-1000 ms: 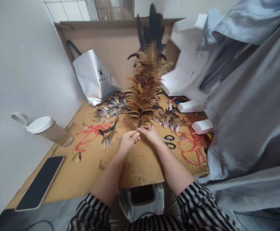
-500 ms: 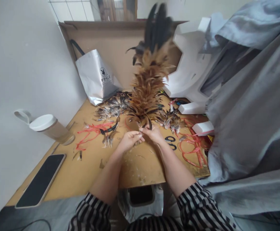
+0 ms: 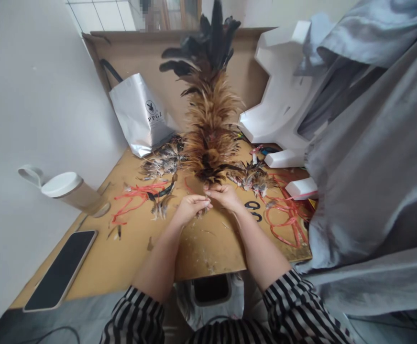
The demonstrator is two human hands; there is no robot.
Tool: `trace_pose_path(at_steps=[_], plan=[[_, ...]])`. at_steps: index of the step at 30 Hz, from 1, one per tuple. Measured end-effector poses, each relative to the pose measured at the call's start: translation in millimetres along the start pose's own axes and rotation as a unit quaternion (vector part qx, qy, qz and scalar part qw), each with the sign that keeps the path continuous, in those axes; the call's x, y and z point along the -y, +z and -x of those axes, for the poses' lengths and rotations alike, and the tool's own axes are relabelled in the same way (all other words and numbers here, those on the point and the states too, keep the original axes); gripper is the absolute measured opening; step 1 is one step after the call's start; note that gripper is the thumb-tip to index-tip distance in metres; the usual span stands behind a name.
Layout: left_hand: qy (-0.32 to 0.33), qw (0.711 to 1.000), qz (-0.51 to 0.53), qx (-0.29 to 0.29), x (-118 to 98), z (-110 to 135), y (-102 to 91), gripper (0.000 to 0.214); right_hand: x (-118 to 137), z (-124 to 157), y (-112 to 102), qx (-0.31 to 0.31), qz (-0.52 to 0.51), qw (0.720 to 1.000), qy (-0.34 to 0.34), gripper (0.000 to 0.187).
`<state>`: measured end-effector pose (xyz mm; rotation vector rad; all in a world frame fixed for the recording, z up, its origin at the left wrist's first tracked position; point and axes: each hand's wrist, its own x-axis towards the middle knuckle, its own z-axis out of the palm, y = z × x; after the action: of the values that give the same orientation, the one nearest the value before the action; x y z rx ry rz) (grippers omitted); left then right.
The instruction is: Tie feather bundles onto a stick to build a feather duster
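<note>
A feather duster (image 3: 213,119), brown along its length with dark plumes at the top, stands upright in front of me. My right hand (image 3: 225,197) pinches it at its lower end, just under the bottom ring of feathers. Close beside that, my left hand (image 3: 192,209) is closed, thumb against fingertips. Whatever lies in that pinch is too small to make out. Behind the duster on the left is a pile of loose feathers (image 3: 163,160), and a second feather bunch (image 3: 252,179) lies to its right.
Red plastic strips (image 3: 137,196) lie on the wooden table (image 3: 208,253), with more red strips (image 3: 283,224) at right. Black scissors (image 3: 253,205) rest near my right wrist. Around the edges are a phone (image 3: 61,270), a cup (image 3: 74,191), a silver bag (image 3: 138,114) and white foam (image 3: 283,95).
The duster has turned and its top has swung left, so its dark plumes now fan out leftward. Both hands stay close together in almost the same place.
</note>
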<state>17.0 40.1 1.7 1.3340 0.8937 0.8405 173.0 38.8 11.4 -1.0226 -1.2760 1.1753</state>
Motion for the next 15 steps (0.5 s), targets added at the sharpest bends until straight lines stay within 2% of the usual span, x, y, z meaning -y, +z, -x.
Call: trace_pose_path(at_steps=[3, 7, 11, 13, 15], plan=[[0.013, 0.999, -0.013, -0.043, 2, -2, 2.8, 0.028, -4, -2, 2, -0.023, 0.030, 0.999, -0.024, 0.024], [0.052, 0.994, -0.043, -0.085, 10, -5, 3.3, 0.023, -7, -1, 6, -0.026, 0.068, 0.997, 0.007, 0.029], [0.099, 0.985, -0.076, -0.121, 17, -8, 1.8, 0.016, 0, 2, 9, -0.041, 0.097, 0.993, -0.051, 0.029], [0.099, 0.985, -0.076, -0.117, 16, -8, 1.1, 0.017, 5, 4, 10, -0.039, 0.106, 0.991, -0.075, 0.033], [0.076, 0.993, -0.057, -0.075, 12, -6, 0.2, 0.021, 9, 6, 9, -0.016, 0.078, 0.994, -0.076, 0.036]])
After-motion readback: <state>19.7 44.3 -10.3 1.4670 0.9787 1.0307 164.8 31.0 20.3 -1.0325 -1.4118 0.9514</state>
